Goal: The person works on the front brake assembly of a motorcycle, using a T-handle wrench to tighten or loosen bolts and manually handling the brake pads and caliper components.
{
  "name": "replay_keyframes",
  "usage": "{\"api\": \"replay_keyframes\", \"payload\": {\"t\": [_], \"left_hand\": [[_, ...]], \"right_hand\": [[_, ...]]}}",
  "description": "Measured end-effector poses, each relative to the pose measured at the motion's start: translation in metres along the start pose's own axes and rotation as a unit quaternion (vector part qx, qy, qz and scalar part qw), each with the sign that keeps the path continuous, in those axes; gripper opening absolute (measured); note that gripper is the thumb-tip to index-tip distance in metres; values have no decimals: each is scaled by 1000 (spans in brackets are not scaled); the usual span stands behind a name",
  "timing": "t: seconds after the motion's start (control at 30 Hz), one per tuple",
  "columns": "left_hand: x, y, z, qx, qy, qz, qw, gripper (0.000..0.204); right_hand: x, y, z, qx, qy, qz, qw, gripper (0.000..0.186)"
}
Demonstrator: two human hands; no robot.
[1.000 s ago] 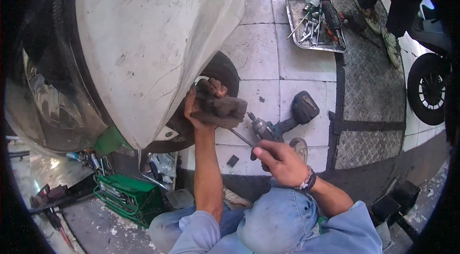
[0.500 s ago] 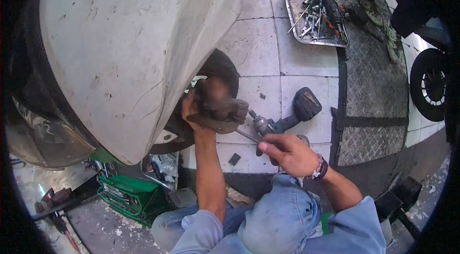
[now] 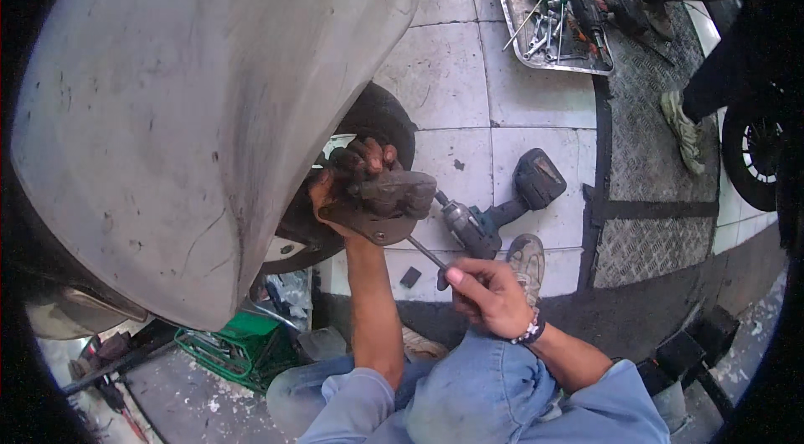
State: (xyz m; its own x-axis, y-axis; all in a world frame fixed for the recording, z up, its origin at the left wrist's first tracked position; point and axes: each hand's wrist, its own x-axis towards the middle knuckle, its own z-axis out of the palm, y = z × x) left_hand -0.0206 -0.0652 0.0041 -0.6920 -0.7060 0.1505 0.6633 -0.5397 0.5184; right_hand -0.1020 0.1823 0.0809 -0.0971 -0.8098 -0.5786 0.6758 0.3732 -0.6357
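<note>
My left hand (image 3: 368, 156) is wrapped round a dirty brake caliper (image 3: 395, 193) beside a black tyre (image 3: 394, 113), under the edge of a scuffed white body panel (image 3: 193, 109). Its blackened fingers curl over the far side; part of the palm is hidden. My right hand (image 3: 494, 300) grips a thin metal-shafted tool (image 3: 427, 252), seemingly a screwdriver. Its handle is mostly inside my fist, and its tip meets the caliper's lower right edge, where the exact contact is hidden.
A cordless impact wrench (image 3: 481, 222) lies on the white tiles, with a small dark block (image 3: 410, 277) nearby. Farther off is a metal tray (image 3: 569, 69) of tools. Another person's shoe (image 3: 687, 132) is on the tread plate. A green tool basket (image 3: 239, 348) stands lower left.
My right hand has moved slightly down and left, still holding the tool against the caliper. More fingers of my left hand show. The other person's legs have shifted, one shoe nearer.
</note>
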Motion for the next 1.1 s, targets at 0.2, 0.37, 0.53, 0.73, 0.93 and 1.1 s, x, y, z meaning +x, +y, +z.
{"api": "replay_keyframes", "payload": {"t": [0.2,0.37,0.53,0.73,0.93,1.1], "left_hand": [[2,-1,5,9,-6,7,1000,53],[3,-2,13,11,-25,30,999,55],[2,-1,20,-1,-17,6,1000,53],[1,0,26,-30,-2,3,1000,52],[0,0,29,-38,10,11,999,52],[0,0,26,-13,3,19,1000,53]], "right_hand": [[1,11,6,58,-13,-23,998,35],[1,19,10,81,-22,-53,995,34],[4,28,16,86,-18,-79,993,37],[6,39,22,98,-7,-85,991,38],[3,42,26,107,1,-88,990,34],[5,44,27,104,2,-106,989,33]]}}
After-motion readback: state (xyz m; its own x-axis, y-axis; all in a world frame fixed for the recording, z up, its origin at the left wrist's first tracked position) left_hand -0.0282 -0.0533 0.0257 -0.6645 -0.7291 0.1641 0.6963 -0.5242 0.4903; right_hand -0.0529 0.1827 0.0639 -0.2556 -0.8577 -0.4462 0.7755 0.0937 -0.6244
